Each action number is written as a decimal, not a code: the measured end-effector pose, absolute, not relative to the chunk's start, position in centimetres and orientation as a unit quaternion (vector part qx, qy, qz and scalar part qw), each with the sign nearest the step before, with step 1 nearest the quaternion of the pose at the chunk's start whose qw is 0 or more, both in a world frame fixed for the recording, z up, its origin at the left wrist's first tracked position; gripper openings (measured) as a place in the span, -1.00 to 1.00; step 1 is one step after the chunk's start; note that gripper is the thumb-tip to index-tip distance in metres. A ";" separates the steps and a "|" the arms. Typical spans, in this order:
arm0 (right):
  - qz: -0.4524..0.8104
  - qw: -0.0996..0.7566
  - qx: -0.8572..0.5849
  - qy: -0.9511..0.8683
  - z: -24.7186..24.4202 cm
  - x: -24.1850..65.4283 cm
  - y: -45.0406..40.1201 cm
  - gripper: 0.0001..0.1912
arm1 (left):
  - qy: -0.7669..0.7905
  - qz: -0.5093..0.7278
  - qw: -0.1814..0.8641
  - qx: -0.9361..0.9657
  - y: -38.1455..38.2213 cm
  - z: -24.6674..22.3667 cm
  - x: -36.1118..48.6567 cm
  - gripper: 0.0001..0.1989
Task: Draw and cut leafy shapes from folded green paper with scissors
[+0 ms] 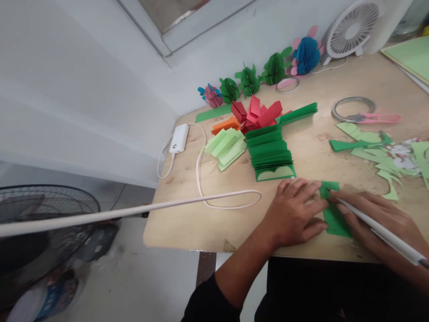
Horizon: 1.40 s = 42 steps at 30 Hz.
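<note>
A dark green paper piece [336, 223] lies on the wooden table [234, 232] near its front edge. My left hand [296, 214] rests flat with fingers spread, its fingertips at the left edge of that paper. My right hand [385, 223] is closed around a white pen [385, 235], whose tip is near the top of the green paper. Just beyond my left hand sits a stack of folded dark green strips [270, 150], with a light green scalloped piece [275, 173] on its front.
Folded light green [227, 147], orange and red papers [258, 114] lie behind. Scissors [375, 118], a tape roll [353, 107] and paper scraps [385, 156] are at right. Paper figures [250, 81] and a small fan [351, 31] stand along the wall. A white cable [231, 195] crosses the left side.
</note>
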State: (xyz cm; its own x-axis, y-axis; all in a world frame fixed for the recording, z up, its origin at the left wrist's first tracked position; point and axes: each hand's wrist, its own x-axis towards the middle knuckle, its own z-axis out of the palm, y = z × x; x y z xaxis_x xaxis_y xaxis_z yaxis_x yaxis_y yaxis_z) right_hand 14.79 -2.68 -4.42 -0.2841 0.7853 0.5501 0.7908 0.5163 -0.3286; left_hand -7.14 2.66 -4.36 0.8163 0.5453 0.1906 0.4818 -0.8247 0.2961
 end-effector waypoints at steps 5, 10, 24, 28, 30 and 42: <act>0.006 0.339 -0.502 -0.796 -4.6 14.8 -2.8 -0.68 | 0.271 0.138 0.122 0.945 2.6 -4.2 -7.1 -0.53; 0.000 0.341 -0.508 -0.791 -4.6 14.9 -2.8 -0.71 | 0.268 0.134 0.122 0.946 2.7 -4.3 -7.2 -0.53; 0.057 0.351 -0.557 -0.751 -3.5 14.1 -3.0 -0.74 | 0.268 0.146 0.115 0.945 2.7 -4.4 -7.2 -0.53; 0.057 0.350 -0.559 -0.750 -3.6 14.2 -3.1 -0.74 | 0.267 0.147 0.116 0.945 2.7 -4.5 -7.2 -0.54; 0.057 0.351 -0.557 -0.751 -3.5 14.2 -3.1 -0.74 | 0.268 0.147 0.117 0.945 2.7 -4.5 -7.1 -0.54; 0.028 0.352 -0.533 -0.769 -4.0 14.5 -3.3 -0.69 | 0.274 0.128 0.125 0.945 2.7 -4.1 -7.2 -0.54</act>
State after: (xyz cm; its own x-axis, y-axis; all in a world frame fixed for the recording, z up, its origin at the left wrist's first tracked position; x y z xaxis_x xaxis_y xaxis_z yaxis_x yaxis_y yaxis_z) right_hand 14.52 -3.29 -3.96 -0.1854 0.8389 0.5117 0.8001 0.4312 -0.4170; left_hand -7.15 2.68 -4.14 0.8165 0.5507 0.1732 0.4865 -0.8179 0.3071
